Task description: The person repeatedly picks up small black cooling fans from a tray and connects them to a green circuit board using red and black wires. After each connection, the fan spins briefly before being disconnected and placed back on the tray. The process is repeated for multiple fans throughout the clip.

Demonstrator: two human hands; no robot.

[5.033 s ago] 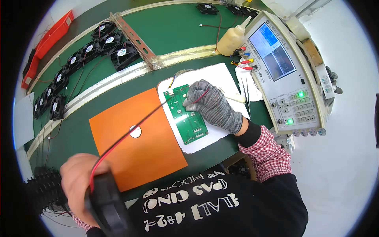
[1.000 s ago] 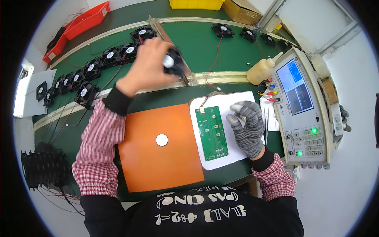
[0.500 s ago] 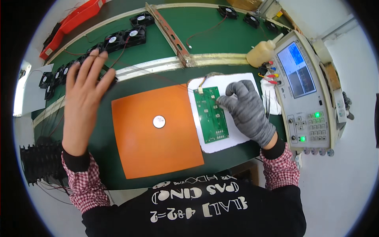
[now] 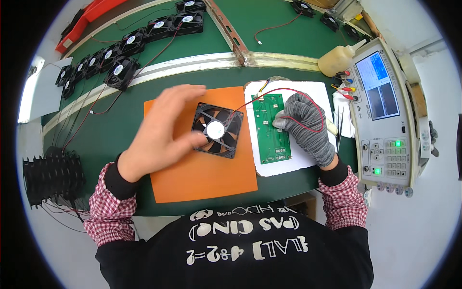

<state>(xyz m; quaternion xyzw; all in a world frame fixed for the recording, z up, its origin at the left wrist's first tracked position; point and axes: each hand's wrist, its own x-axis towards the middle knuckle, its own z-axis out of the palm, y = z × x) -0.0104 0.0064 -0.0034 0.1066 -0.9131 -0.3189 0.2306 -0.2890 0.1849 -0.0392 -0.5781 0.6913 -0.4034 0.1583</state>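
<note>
A square black fan (image 4: 206, 147) with a white round centre lies on the orange mat (image 4: 202, 185). My bare left hand (image 4: 161, 132) is open beside the fan's left edge, fingers stretched out and thumb tip overlapping the frame in view. From the fan, a thin red-and-black cable (image 4: 320, 108) loops over my right hand (image 4: 308, 127), which wears a grey glove. Its thumb and forefinger pinch the cable's end over a green circuit board (image 4: 269, 142); the fingertips hide that end. The board rests on a white pad (image 4: 315, 91), with a small white connector at its top.
More black fans (image 4: 131, 43) line the back left, their wires trailing. A squeeze bottle (image 4: 337, 60) and a test instrument (image 4: 385, 130) with a lit screen stand right; tweezers (image 4: 340, 126) lie beside it. Black stacked racks (image 4: 53, 178) sit at left, a red bin (image 4: 91, 17) far left.
My left hand has come from the back-left fan row to the mat. A fan now lies where a bare white disc showed. Its cable now loops over my right glove, still above the board.
</note>
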